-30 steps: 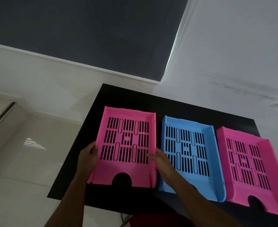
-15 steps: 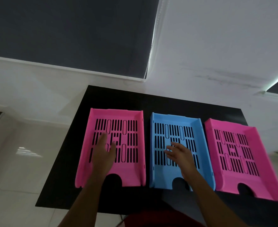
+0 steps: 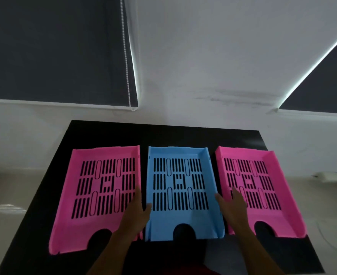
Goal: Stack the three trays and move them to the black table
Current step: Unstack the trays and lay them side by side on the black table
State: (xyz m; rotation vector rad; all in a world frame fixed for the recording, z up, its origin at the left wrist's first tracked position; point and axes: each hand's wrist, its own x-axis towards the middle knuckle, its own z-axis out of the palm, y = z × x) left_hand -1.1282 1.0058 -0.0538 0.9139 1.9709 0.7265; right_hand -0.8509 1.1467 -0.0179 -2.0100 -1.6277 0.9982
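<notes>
1. Hands of a person reach forward from the bottom edge, one to each side of the middle tray. The left hand [image 3: 135,212] lies at the blue tray's left wall, over the right edge of the left pink tray, fingers [image 3: 137,192] spread loose and closed on nothing. The right hand [image 3: 233,207] lies at the blue tray's right wall, over the left edge of the right pink tray, fingers [image 3: 235,192] likewise splayed and holding nothing.
2. Three trays lie flat and side by side on the black surface [image 3: 44,195], unstacked: left pink tray [image 3: 96,195], blue tray [image 3: 180,192], right pink tray [image 3: 262,187].
3. Each tray is a long rectangle running near to far. A half-round notch marks the open near end, which points toward the person.
4. All look like smooth moulded plastic, with low side walls and a floor pierced by rows of narrow slots.
5. Beyond the surface stands a pale wall [image 3: 203,56] with dark blinds [image 3: 54,46].
</notes>
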